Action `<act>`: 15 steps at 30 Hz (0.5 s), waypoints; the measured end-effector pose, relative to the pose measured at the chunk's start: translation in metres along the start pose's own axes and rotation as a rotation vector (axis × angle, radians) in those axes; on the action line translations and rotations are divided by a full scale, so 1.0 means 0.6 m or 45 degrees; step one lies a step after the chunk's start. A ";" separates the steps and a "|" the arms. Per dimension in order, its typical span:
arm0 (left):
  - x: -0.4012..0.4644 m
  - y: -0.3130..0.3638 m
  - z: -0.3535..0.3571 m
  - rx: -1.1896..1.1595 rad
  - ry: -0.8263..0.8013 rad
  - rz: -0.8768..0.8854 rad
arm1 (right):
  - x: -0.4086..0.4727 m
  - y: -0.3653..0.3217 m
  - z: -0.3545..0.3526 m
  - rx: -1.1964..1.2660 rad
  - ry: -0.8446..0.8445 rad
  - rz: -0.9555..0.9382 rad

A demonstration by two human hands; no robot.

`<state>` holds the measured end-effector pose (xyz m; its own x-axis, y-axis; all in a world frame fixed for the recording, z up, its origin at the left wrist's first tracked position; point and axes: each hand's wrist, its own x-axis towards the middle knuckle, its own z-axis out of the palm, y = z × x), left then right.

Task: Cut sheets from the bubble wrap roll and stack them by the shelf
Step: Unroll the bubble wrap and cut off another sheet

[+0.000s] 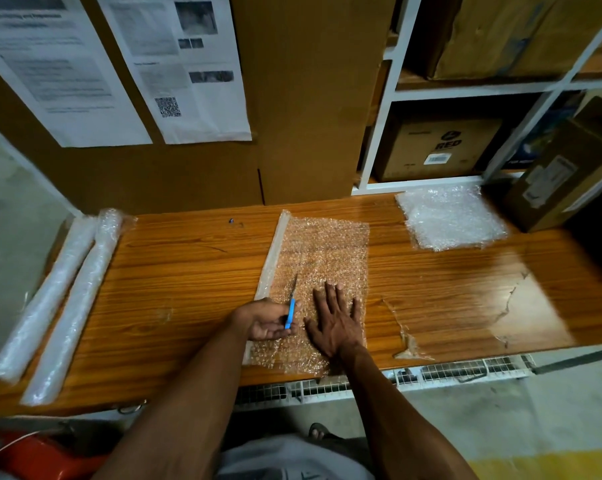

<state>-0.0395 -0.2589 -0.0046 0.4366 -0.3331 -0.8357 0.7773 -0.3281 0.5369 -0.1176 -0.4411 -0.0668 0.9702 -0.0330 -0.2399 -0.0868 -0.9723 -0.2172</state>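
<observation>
A bubble wrap roll (271,261) lies on the wooden table (188,271), with a length of bubble wrap (323,251) unrolled to its right. My right hand (336,320) presses flat on the near part of this unrolled wrap, fingers spread. Just left of it, my left hand (266,322) lies palm up and holds a blue-handled blade (290,306), whose thin tip points away over the wrap. A stack of cut sheets (452,216) sits at the back right, beside the white shelf (379,133).
Two more rolls (67,299) lie along the table's left edge. Large cardboard panels with printed papers (174,64) stand behind the table. Boxes (438,150) fill the shelf, and another box (562,174) leans at the far right. Torn tape marks the table's right part.
</observation>
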 end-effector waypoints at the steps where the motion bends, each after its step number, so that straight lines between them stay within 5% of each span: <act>1: 0.002 0.003 -0.002 0.021 -0.002 -0.008 | 0.000 -0.001 0.000 -0.001 -0.003 0.002; 15: 0.039 0.016 0.001 0.019 0.068 0.136 | -0.010 -0.008 0.001 0.017 0.038 0.028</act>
<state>-0.0222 -0.2701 -0.0189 0.5403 -0.3193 -0.7786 0.7186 -0.3064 0.6243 -0.1229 -0.4360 -0.0652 0.9743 -0.0618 -0.2165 -0.1113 -0.9681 -0.2246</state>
